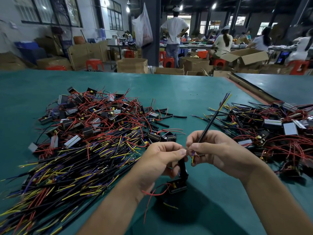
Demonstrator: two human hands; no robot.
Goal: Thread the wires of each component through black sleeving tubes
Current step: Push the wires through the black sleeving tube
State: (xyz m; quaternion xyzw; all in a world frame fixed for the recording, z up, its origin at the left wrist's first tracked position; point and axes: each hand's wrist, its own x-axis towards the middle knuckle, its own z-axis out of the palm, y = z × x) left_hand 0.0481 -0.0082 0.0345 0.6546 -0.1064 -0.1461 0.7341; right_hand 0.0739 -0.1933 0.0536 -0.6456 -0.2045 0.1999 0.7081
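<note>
My left hand (162, 156) grips a short black sleeving tube (182, 164) that stands over a small black component (177, 184) with loose red wires. My right hand (218, 150) pinches a long wire bundle (212, 118) in black sleeving; its yellow, blue and black ends fan out at the far tip, and short yellow and blue ends stick out below my fingers. Both thumbs meet just above the tube's top.
A big pile of components with red, yellow and blue wires (94, 133) covers the green table (177, 89) on the left. A second pile (271, 129) lies on the right. Several loose black tubes (166, 114) lie between them. People work at benches behind.
</note>
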